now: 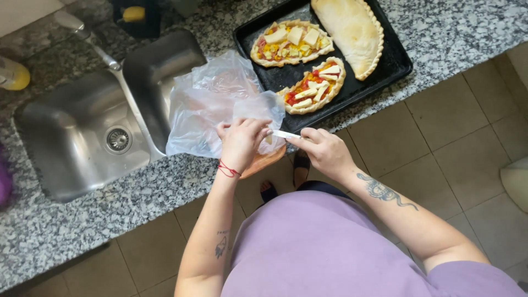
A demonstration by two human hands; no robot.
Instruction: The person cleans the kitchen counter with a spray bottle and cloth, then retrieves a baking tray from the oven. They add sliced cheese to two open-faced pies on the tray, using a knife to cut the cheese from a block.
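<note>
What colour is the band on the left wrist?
Red: a thin string band on the left hand's wrist, seen best in the head view.

A steel double sink (pixel 82 137) sits sunk into the speckled granite tabletop (pixel 66 231). Toward the far right corner, a black baking tray (pixel 396 63) holds two open topped pastries (pixel 291 44) and one folded pastry (pixel 352 30).

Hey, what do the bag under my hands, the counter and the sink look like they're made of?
The bag looks like thin clear plastic film: see-through, crinkled, with glossy highlights. The counter looks like polished speckled granite or a similar stone, grey, black and white grains. The sink looks like brushed stainless steel: dull silver with soft reflections. The left hand rests on the bag.
</note>
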